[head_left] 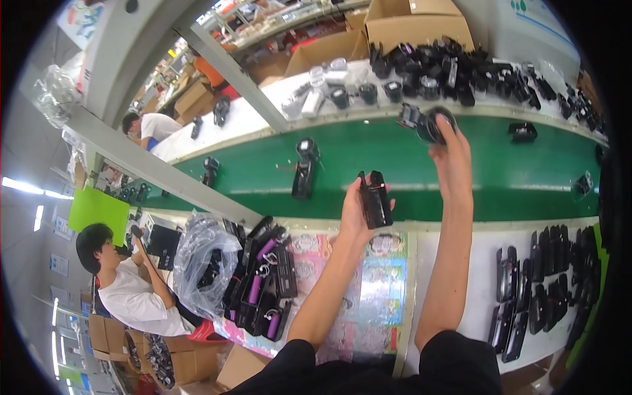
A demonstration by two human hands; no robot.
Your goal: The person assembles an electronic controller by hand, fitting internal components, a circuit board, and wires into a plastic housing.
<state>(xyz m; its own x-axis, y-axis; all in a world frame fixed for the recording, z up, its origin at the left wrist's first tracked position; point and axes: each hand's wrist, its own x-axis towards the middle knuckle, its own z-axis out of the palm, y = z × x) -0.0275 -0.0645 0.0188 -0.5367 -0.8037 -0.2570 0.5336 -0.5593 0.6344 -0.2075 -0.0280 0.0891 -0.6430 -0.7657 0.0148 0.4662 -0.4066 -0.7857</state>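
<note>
My left hand (355, 212) is closed round a black plastic housing (376, 203), held upright over the near edge of the green belt. Its top end has two prongs. My right hand (451, 158) reaches over the belt's far side and grips a round black part (431, 125) with a smaller block-shaped piece on its left. The fingers partly hide that part, and its exact kind cannot be made out. On the belt to the left lies a black device (305, 168) with a round head and a long body, loose wires beside it.
A green belt (250, 168) runs across. Beyond it a white shelf holds a heap of black parts (454, 72) and a carton (418, 26). Nearer are black housings with purple cells (263, 283), a plastic bag (205, 263) and rows of black shells (536, 283). A co-worker (131, 289) sits left.
</note>
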